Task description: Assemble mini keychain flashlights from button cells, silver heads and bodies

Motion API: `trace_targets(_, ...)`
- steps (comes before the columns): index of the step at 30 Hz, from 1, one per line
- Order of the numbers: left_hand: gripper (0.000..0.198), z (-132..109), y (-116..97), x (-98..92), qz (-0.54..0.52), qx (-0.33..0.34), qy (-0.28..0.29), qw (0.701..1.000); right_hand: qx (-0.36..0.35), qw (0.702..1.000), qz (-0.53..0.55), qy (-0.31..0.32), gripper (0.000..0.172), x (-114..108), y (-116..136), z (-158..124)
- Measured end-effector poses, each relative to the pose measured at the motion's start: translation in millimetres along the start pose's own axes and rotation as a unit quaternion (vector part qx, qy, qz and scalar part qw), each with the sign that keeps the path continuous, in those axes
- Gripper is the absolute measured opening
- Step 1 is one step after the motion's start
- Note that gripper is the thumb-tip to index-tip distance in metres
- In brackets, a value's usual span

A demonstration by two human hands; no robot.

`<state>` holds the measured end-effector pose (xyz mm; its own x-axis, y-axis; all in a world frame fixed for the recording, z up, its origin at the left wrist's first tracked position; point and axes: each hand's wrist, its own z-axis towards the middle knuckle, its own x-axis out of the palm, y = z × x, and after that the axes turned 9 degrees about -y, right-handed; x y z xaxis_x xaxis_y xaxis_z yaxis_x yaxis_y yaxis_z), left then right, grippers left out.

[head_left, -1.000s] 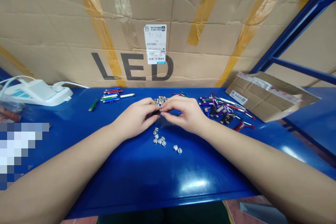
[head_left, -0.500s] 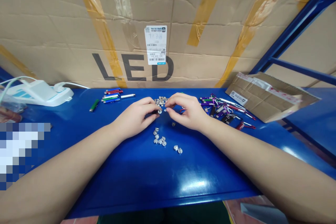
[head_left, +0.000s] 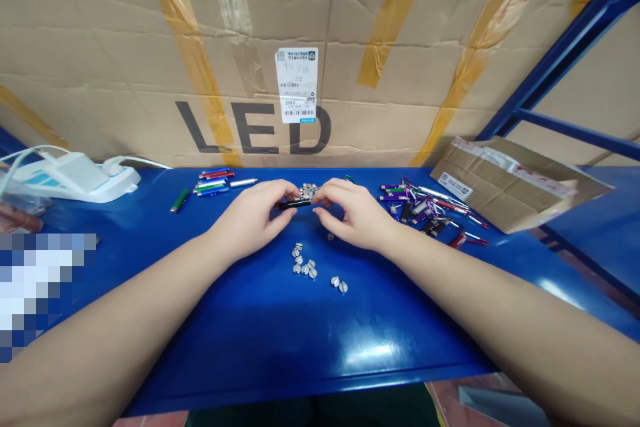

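Note:
My left hand (head_left: 253, 217) pinches a small black cylindrical flashlight (head_left: 295, 203) just above the blue table (head_left: 280, 333). My right hand (head_left: 350, 213) meets it at the flashlight's right end, fingers curled and pinched together; whether it holds a small part I cannot make out. A pile of small silver button-like parts (head_left: 309, 191) lies just behind the hands. More silver parts (head_left: 304, 262) are scattered in front of them, with two (head_left: 339, 283) a little to the right.
A row of coloured flashlights (head_left: 213, 181) and a green one (head_left: 177, 200) lie at the back left. A heap of flashlights with clips (head_left: 425, 210) sits right, beside an open cardboard box (head_left: 515, 180). A white device (head_left: 75, 177) stands far left. A big "LED" carton (head_left: 300, 47) walls the back.
Both hands have shifted slightly away from me and the black flashlight now shows lying crosswise between the fingertips; the right hand came back to its end.

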<state>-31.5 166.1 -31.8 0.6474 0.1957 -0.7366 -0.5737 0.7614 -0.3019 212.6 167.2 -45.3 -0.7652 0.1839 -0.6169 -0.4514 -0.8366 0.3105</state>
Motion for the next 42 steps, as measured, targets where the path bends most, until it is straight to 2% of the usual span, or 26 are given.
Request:
trace_targets(4,0.02,0.7,0.5,-2.5,0.029,0.052,-0.008,0.998,0.038,0.997,-0.029,0.066,0.013,1.5,-3.5,-1.3)
trace_targets(8,0.023,0.2,-3.0,-3.4,-0.005,0.027,0.002,1.0,0.05,0.994,-0.027,0.09,0.014,2.1,-2.7,-1.6)
trace_targets(15,0.024,-1.6,-2.4,-0.7,-0.01,-0.006,0.101,0.995,0.059,0.99,-0.026,0.126,0.015,2.6,-2.5,-1.0)
trace_targets(17,0.025,-1.3,-1.8,-0.8,-0.011,-0.005,0.082,0.997,0.053,0.989,-0.026,0.134,0.015,3.0,-2.4,-0.5)
trace_targets(21,0.021,0.6,-3.3,-4.1,-0.015,0.008,-0.019,1.0,0.052,0.989,-0.026,0.136,0.015,3.6,-2.5,-0.1)
trace_targets(23,0.021,1.3,-4.3,-5.2,-0.017,0.014,-0.037,0.999,0.052,0.989,-0.024,0.136,0.015,3.8,-2.7,-0.4)
trace_targets(26,0.022,1.1,-4.4,-3.1,-0.016,0.013,-0.032,0.999,0.05,0.989,-0.025,0.138,0.015,3.7,-2.9,-0.8)
trace_targets(30,0.025,-0.5,-2.6,2.8,-0.015,0.001,0.062,0.998,0.049,0.988,-0.033,0.145,0.015,3.3,-2.5,-0.5)
trace_targets(32,0.025,-0.8,-1.9,4.0,-0.016,-0.001,0.078,0.997,0.048,0.988,-0.033,0.144,0.015,3.1,-2.3,-0.3)
trace_targets(42,0.023,1.0,-0.8,-3.3,-0.008,-0.035,-0.012,0.999,0.042,0.989,-0.026,0.14,0.017,3.4,-1.8,-1.2)
